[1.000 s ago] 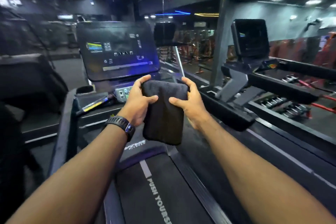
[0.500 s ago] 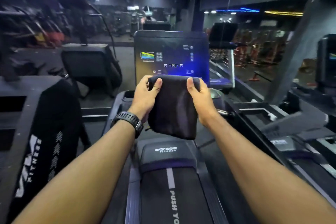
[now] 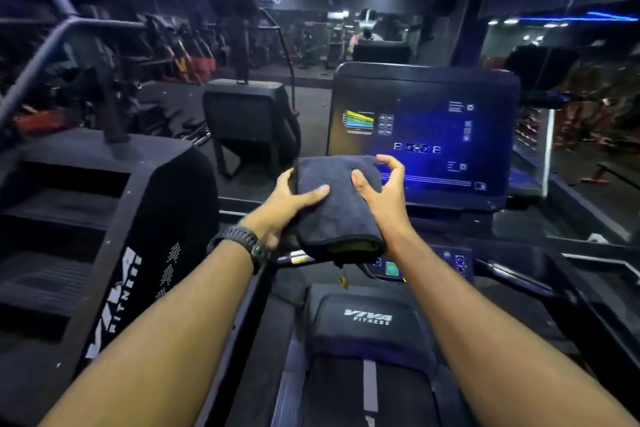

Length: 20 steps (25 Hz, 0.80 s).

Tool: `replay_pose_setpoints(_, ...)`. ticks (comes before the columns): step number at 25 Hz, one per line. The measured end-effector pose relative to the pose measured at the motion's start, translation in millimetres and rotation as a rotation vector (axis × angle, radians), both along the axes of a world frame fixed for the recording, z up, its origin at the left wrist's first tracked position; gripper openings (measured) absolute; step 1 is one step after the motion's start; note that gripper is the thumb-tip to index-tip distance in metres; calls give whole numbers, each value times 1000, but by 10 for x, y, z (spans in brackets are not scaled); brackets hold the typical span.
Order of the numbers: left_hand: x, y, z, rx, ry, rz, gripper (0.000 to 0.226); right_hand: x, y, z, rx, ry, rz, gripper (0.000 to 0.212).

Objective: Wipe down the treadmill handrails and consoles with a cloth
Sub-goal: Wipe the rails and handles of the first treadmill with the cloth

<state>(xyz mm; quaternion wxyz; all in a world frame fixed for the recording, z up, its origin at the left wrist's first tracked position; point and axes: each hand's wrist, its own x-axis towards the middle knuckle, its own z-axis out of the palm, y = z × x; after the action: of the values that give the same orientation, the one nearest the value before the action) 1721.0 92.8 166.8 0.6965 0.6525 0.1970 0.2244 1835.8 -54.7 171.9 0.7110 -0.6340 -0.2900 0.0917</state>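
Now the cloth [image 3: 337, 211] is up in the air in front of the person, between both hands, just before the lower left corner of the treadmill's screen [image 3: 422, 114]. It is dark, folded into a thick pad, with its top edge leaning away toward the screen; a strip of yellow-green shows inside the fold at the bottom edge.

The left hand [image 3: 287, 204] has its grip clamped on the cloth's left edge: the thumb lies across the near face, the fingers go behind. A black watch [image 3: 242, 241] sits on that wrist.

The right hand [image 3: 386, 199] is at the cloth's right side, thumb laid on the near face, the cloth's lower right corner against the heel of the hand. Its fingers are curled like a claw above the top right corner, seen against the lit screen; blur smears that spot, so I cannot tell if this grip is closed on the cloth or stands apart from it.

The screen glows blue, with a small coloured chart near its upper left and icons too small to read. Below the cloth, partly hidden by it and the right forearm, is a panel [image 3: 393, 269] of buttons with a green square. Nearer lies the cover [image 3: 369, 317] marked VIVA FITNESS, then the belt [image 3: 370, 392] with a grey stripe down its middle. To the left stands another dark machine [image 3: 104, 218] with stepped treads and the same lettering on its side.
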Motion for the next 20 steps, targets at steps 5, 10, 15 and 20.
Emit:
replay_pose_setpoints(5,-181,262,-153,200,-86,418,70,183,426,-185,-108,101,495,91)
replay_pose_setpoints(10,-530,465,-167,282,53,311,98,244,881,-225,-234,-132,558,80)
replay_pose_setpoints(15,-698,134,-266,520,264,820,44,121,1122,-397,-269,-397,549,35)
replay_pose_setpoints(20,-1242,-181,-726,438,403,1126,39,-350,1210,-793,-269,-760,843,41)
